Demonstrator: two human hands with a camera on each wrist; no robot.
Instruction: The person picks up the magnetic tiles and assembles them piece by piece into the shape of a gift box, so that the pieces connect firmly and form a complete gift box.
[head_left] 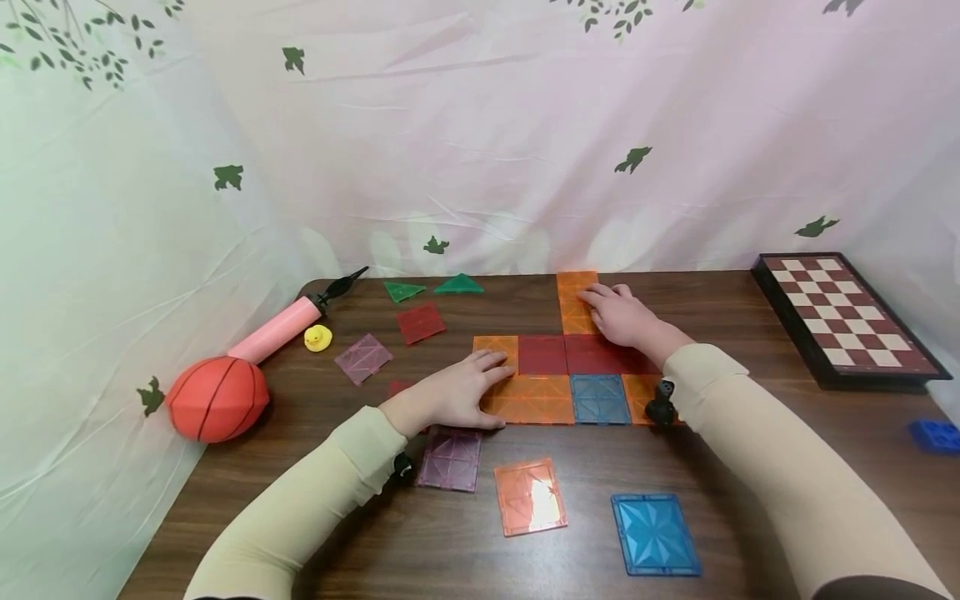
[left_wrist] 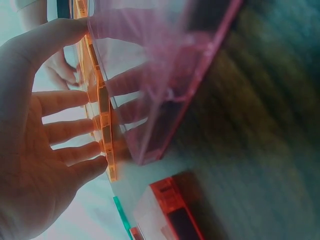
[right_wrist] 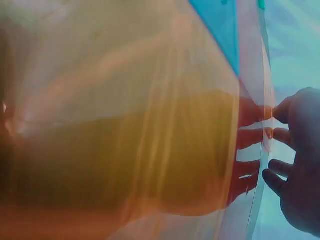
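Observation:
Translucent magnetic tiles lie edge to edge on the table, among them red tiles [head_left: 542,355], a blue tile [head_left: 600,400] and orange tiles [head_left: 547,402]. My left hand [head_left: 457,393] rests with spread fingers at the left end of this block; in the left wrist view its fingertips touch an orange tile's edge [left_wrist: 105,125]. A purple tile [head_left: 452,462] lies just below that wrist. Reaching to the back, my right hand [head_left: 621,317] touches the right side of the orange column [head_left: 576,287] above the red row. Its forearm hides part of the block's right end.
Loose nearby are an orange-pink tile [head_left: 525,500], a square blue tile [head_left: 656,533], a red tile [head_left: 422,323] and green triangles [head_left: 459,284]. Leftward lie a rubber duck [head_left: 318,338], a pink pump [head_left: 277,329] and a red ball [head_left: 217,400]. A chessboard [head_left: 847,312] stands right.

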